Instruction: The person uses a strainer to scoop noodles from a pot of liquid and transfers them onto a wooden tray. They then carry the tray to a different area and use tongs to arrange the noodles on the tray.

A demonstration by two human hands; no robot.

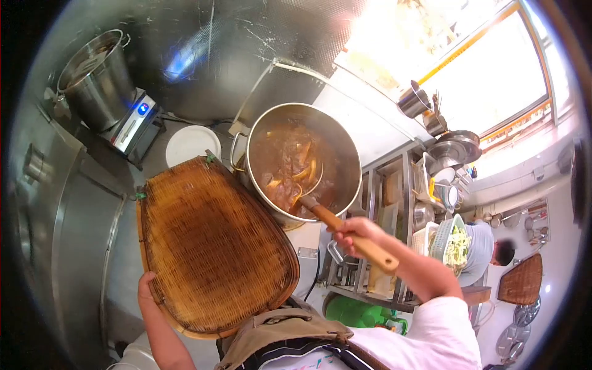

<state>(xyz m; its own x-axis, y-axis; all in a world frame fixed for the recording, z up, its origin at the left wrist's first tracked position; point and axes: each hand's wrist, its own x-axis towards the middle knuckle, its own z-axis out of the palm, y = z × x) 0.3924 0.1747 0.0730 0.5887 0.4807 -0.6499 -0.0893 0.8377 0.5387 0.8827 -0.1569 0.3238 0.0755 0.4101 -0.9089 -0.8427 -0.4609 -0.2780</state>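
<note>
Centrally, one long ladle (327, 216): pale wooden handle, hole near its butt, working end down in the brown liquid of a tall steel pot (359, 166), among yellowish pieces. Likely stiff, light at the grip and heavier at the loaded end; the wood may turn slick if wet. Best held along the bare handle, clear of the rim and hot-looking contents.

Right hand (361, 231): closed around the handle, somewhat blurred.

Left hand (147, 288): at the lower left edge of a woven tray (216, 246), thumb side against the rim; how far the fingers wrap beneath, cannot tell. Tray: broad, browned at centre, green ties (210, 156) at one upper corner and another alike. Probably light but bulky, slightly springy, its weave liable to splinter; the bound rim is the sound place to hold.

Beside the pot, beyond the tray: one white round plate or lid (193, 145). Further off, a second steel pot (111, 86) on an appliance with a lit blue display (143, 108).

Opposite side: metal shelving (404, 203), a basket (439, 240) of cut greens, and another person (481, 246) in grey.
</note>
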